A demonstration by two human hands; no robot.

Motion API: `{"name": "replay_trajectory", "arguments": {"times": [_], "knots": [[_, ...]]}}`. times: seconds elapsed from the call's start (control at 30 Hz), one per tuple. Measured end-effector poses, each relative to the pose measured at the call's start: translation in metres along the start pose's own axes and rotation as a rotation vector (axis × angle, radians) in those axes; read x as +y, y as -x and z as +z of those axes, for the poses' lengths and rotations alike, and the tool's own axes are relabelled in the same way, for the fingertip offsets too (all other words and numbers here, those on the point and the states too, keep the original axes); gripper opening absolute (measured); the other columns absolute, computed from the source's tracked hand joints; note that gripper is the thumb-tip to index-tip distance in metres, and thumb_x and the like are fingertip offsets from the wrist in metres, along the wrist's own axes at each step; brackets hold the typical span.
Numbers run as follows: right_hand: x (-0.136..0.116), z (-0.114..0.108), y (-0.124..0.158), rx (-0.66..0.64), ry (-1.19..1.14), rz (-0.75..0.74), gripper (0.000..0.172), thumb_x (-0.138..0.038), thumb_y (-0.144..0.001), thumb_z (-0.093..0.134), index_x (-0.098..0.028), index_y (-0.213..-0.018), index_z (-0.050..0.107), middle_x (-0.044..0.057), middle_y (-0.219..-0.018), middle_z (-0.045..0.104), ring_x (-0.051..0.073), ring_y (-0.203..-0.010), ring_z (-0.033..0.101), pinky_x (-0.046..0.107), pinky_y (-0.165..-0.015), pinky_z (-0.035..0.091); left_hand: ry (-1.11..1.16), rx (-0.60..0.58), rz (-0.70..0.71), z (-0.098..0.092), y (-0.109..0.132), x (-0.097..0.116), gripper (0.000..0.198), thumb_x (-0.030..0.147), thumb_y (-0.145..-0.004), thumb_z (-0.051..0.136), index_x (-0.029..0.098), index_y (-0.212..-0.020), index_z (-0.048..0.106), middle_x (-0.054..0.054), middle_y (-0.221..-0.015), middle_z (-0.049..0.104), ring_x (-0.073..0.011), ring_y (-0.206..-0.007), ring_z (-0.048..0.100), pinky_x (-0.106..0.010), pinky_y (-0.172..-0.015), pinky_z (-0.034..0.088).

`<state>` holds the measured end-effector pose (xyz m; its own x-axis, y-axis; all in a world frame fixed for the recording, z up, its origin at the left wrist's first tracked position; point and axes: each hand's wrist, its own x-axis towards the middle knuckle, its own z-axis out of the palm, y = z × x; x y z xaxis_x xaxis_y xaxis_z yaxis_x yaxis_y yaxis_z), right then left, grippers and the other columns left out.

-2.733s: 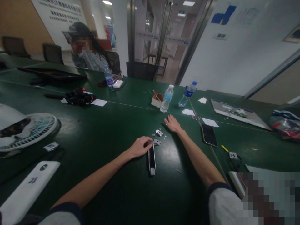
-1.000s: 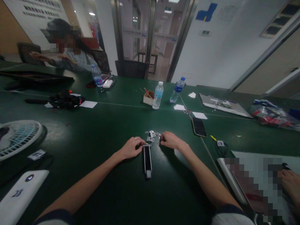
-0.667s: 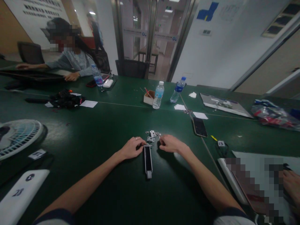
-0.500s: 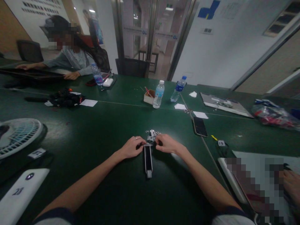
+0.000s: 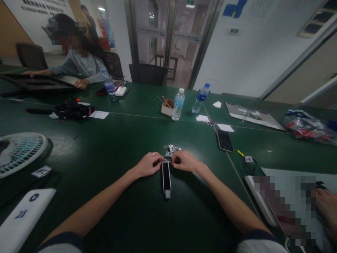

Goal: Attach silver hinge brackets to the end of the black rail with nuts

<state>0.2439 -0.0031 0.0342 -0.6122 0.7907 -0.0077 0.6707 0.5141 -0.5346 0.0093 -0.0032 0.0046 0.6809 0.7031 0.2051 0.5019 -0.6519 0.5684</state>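
A long black part with metal ends point(image 5: 165, 177) lies on the green table point(image 5: 126, 147), pointing toward me. My left hand point(image 5: 147, 164) pinches its far end from the left, fingers curled. From the right, my right hand point(image 5: 184, 162) meets the same far end, fingers closed in a pinch on something too small to name. Just beyond my fingertips lie small metal brackets point(image 5: 170, 150) and several loose washers point(image 5: 177, 148).
A phone point(image 5: 224, 140) lies to the right, two water bottles point(image 5: 178, 104) and a small box point(image 5: 166, 107) farther back. A white fan point(image 5: 19, 151) and a white device point(image 5: 25, 216) sit at left. Another person sits at the far left; someone's hand point(image 5: 325, 203) shows at right.
My right hand has come back from farther out on the table, closed into a pinch near the washers and moved left to the far end of the black part. My left hand has stayed.
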Motion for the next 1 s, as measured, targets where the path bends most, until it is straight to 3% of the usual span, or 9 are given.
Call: {"name": "replay_trajectory", "arguments": {"times": [0.4,0.53,0.67,1.0], "knots": [[0.002,0.005,-0.001,-0.003,-0.137,0.013,0.010,-0.022,-0.081,0.069,-0.017,-0.087,0.065,-0.001,-0.077,0.066,0.011,-0.068,0.059,0.022,-0.063,0.043,0.006,-0.009,0.001,0.001,0.000,-0.001,0.019,0.019,-0.089,0.051,0.020,-0.103,0.064,-0.003,-0.096,0.063,-0.0172,-0.083,0.057,-0.032,-0.080,0.043],[0.009,-0.011,0.002,0.048,-0.062,-0.009,0.013,-0.026,-0.081,0.069,-0.017,-0.090,0.065,0.001,-0.082,0.066,0.012,-0.071,0.058,0.023,-0.066,0.043,0.000,-0.021,0.014,-0.001,0.000,0.000,0.019,0.019,-0.089,0.052,0.019,-0.104,0.064,-0.004,-0.096,0.062,-0.0169,-0.082,0.057,-0.032,-0.079,0.043],[0.028,-0.026,0.006,0.179,0.127,0.122,0.010,-0.025,-0.087,0.061,-0.016,-0.089,0.065,0.004,-0.086,0.065,0.014,-0.075,0.058,0.027,-0.070,0.043,0.011,-0.020,0.029,-0.001,-0.001,0.000,0.019,0.020,-0.091,0.052,0.019,-0.105,0.064,-0.003,-0.097,0.062,-0.0170,-0.084,0.057,-0.032,-0.081,0.043],[0.037,-0.013,0.003,0.068,0.285,0.249,0.018,-0.027,-0.089,0.057,-0.017,-0.101,0.066,0.007,-0.095,0.064,0.017,-0.083,0.060,0.026,-0.073,0.042,0.018,-0.029,0.024,-0.002,-0.001,0.000,0.018,0.018,-0.090,0.054,0.018,-0.104,0.064,-0.004,-0.099,0.063,-0.0161,-0.081,0.057,-0.032,-0.080,0.043]]}}
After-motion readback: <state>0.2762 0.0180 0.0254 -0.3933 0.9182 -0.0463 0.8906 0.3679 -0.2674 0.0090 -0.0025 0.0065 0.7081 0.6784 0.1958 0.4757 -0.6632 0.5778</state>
